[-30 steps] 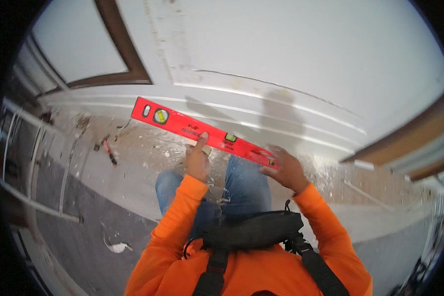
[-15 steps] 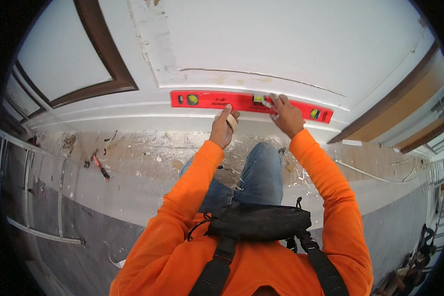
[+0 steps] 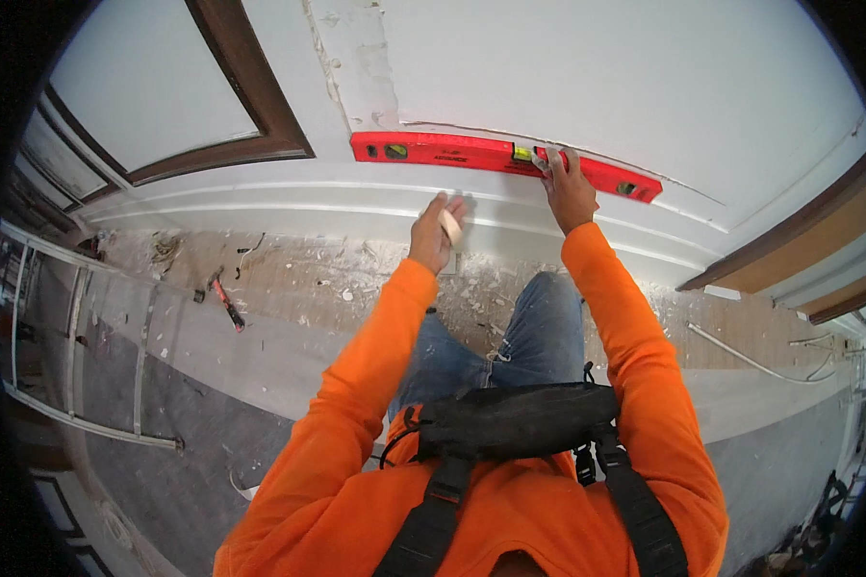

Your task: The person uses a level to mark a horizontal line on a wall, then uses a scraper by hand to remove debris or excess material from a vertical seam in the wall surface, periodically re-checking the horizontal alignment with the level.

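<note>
A red spirit level with yellow-green vials lies along the white wall panel, sloping down a little to the right. My right hand is closed on it, right of its middle vial, with the fingers over its upper edge. Below the level and apart from it, my left hand holds a small cream roll of tape. Its fingers are partly hidden and slightly blurred.
Moulded skirting runs along the wall foot. A hammer with an orange-red handle lies among debris on the floor at left, near a metal ladder-like frame. A pale thin strip lies at right.
The spirit level has moved up the wall, in my right hand, and tilts a bit more. My left hand has come away from its lower edge, still with the roll of tape.
</note>
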Available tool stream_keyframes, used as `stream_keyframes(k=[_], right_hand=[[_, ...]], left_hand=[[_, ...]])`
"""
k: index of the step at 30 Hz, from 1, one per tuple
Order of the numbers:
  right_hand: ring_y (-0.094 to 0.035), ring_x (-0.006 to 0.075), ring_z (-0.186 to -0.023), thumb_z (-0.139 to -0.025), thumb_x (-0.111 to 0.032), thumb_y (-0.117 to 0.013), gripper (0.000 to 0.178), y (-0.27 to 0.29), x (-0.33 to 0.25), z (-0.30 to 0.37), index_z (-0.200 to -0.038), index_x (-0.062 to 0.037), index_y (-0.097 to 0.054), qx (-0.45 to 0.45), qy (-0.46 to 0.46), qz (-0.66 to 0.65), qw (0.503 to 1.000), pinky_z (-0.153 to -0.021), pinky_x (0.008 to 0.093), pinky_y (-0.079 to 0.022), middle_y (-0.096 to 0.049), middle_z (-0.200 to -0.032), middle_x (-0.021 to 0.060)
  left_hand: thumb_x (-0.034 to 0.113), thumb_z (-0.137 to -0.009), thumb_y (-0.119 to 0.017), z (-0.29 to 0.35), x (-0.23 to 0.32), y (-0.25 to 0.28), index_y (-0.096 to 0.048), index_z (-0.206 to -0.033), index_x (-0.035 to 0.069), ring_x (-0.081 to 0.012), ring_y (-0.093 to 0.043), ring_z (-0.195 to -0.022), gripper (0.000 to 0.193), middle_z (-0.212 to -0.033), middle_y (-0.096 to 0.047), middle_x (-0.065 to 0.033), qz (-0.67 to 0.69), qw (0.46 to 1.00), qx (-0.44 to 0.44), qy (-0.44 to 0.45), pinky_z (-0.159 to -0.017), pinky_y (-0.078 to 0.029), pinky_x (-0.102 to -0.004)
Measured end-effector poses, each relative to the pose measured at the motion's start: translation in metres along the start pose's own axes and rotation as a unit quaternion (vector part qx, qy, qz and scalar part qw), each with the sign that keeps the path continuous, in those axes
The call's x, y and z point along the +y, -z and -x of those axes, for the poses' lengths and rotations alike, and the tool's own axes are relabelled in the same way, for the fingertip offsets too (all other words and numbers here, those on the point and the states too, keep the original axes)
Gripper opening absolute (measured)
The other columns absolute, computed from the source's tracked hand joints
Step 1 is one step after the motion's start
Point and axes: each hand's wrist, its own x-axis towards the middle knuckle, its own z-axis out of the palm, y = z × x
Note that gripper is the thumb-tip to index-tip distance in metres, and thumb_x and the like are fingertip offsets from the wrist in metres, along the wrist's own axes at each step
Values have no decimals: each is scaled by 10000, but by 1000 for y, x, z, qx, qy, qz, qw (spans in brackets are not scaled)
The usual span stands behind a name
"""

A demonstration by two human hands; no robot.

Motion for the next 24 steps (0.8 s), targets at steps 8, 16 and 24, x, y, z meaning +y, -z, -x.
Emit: stream_keyframes(k=[8, 16, 24], right_hand=[[-633, 344, -951, -860, -209, -658, 456, -21, 2, -2, -1286, -163, -505, 38, -33, -38, 998, -736, 416, -561, -444, -1336, 136], [-564, 342, -1070, -866, -159, -642, 513, -26, 22, 3, -1348, -159, -467, 53, 67, -52, 995, -870, 436, -488, -427, -1348, 157], [-502, 301, -1152, -803, -134, -710, 526, -35, 47, -4, -1294, -124, -520, 7, 8, -69, 998, -903, 410, -474, -497, -1267, 118]], left_hand=[[427, -905, -643, -82, 22, -58, -498, -1174, 40, -263, -632, -861, 493, -993, -590, -131, -70, 996, 51, -14, -752, -554, -385], [464, -874, -652, -103, 23, -42, -480, -1193, 51, -252, -538, -717, 550, -938, -550, -122, 32, 989, 138, -34, -762, -555, -391], [309, -847, -696, -110, 34, -65, -541, -959, 65, -227, -559, -704, 310, -847, -534, -99, 16, 978, 207, -28, -598, -537, -339]])
